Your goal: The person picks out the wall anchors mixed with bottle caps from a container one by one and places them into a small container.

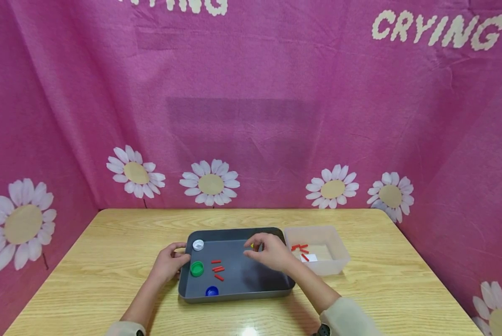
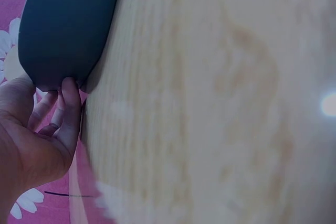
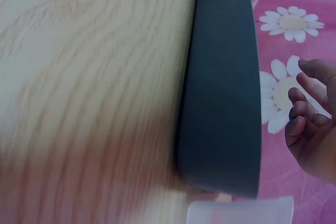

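Note:
My left hand (image 1: 169,264) grips the left rim of a dark grey tray (image 1: 251,293), thumb over the edge and fingers against the outer wall; the left wrist view shows this hand (image 2: 44,135) too. Above the tray's right half hovers my right hand (image 1: 272,252), thumb and index finger apart with nothing seen between them. Within the tray lie several small red sticks (image 1: 219,269), a white cap (image 1: 198,245), a green cap (image 1: 197,269) and a blue cap (image 1: 212,291). A yellow thing (image 1: 252,245) is mostly hidden behind my right hand.
A translucent plastic bin (image 1: 339,252) stands against the tray's right side, holding several red sticks (image 1: 304,250) and a white card (image 1: 311,258). Both stand on a wooden table (image 1: 402,289). Behind hangs a pink cloth (image 1: 251,140) with daisies.

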Motion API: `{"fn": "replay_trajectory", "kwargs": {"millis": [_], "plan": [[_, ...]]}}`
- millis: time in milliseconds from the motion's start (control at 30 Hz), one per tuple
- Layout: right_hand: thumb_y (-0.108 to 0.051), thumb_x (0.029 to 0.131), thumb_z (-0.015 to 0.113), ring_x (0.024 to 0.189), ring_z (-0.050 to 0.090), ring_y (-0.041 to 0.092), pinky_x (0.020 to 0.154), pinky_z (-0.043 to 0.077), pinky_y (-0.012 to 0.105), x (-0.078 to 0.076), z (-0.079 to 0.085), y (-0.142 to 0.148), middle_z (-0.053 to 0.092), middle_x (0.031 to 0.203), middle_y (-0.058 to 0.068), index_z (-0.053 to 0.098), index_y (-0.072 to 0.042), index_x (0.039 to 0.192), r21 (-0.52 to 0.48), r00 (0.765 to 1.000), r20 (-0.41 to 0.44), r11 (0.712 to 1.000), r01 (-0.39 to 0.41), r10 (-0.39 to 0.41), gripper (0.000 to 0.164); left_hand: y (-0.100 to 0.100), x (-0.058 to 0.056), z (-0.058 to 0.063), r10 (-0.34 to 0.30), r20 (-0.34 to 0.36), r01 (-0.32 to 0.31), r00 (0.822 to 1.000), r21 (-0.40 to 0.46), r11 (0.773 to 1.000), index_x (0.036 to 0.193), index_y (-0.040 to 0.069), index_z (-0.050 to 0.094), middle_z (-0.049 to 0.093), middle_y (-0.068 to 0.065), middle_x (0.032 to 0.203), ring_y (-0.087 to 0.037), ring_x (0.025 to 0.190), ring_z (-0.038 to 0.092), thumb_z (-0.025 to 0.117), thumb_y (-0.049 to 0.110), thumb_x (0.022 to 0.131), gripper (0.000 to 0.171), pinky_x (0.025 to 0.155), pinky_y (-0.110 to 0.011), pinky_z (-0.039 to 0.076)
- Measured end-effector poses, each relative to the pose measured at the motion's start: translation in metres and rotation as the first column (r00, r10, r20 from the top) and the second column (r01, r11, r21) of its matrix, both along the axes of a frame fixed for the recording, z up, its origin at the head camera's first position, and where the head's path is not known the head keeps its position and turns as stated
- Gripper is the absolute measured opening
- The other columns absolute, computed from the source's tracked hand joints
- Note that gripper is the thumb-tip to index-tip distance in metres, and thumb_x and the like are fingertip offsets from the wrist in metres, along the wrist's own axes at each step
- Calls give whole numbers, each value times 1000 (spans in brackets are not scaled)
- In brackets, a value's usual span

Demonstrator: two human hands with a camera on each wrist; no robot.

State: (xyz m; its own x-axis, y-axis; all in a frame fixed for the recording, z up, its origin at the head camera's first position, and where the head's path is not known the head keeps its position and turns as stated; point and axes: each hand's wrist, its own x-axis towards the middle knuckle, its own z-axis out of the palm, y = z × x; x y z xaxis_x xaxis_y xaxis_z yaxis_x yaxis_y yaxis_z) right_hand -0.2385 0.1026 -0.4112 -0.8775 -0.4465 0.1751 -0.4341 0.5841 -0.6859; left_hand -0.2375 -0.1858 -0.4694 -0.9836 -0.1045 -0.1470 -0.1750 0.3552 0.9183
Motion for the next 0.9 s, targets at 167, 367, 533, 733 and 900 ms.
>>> {"fn": "replay_trajectory", "kwargs": {"millis": [167, 367, 533, 733, 900], "plan": [[-21, 85, 67, 54, 39, 4, 50, 38, 20, 2, -4, -12, 56, 79, -3, 69, -7, 99, -12, 998, 46, 999, -39, 40, 20, 0, 0, 1, 1, 5, -1, 1000, 3, 1000, 126, 1, 51, 63, -17, 96, -15, 61, 56, 60, 11, 84, 45, 50, -29, 49], [-21, 84, 68, 54, 39, 5, 50, 37, 20, 5, -14, -24, 56, 75, -3, 69, -6, 99, -21, 996, 62, 997, -70, 71, 21, -1, 0, 0, 2, 9, -2, 1000, 9, 1000, 126, 1, 51, 62, -16, 95, -16, 62, 55, 60, 11, 84, 45, 50, -30, 49], [-19, 84, 68, 54, 39, 4, 50, 37, 19, 7, -21, -33, 56, 75, -3, 69, -5, 98, -34, 993, 87, 996, -81, 84, 20, -1, 0, 0, 3, 6, -3, 1000, 13, 1000, 126, 1, 52, 62, -15, 95, -16, 63, 55, 61, 11, 83, 45, 50, -30, 48], [-18, 82, 70, 58, 42, 5, 51, 37, 18, 8, -26, -42, 56, 75, -3, 70, -6, 96, -26, 991, 101, 996, -84, 86, 18, 0, 0, 0, 3, 2, -3, 1000, 10, 1000, 126, 2, 52, 62, -15, 94, -15, 63, 55, 61, 12, 83, 45, 50, -29, 48], [-19, 81, 71, 59, 45, 4, 51, 36, 17, 8, -30, -49, 56, 74, -5, 70, -9, 94, -5, 990, 105, 996, -90, 90, 16, -1, 0, 1, 4, 3, -4, 1000, 10, 1000, 126, 2, 52, 61, -14, 92, -16, 63, 54, 61, 12, 84, 45, 50, -29, 48]]}}
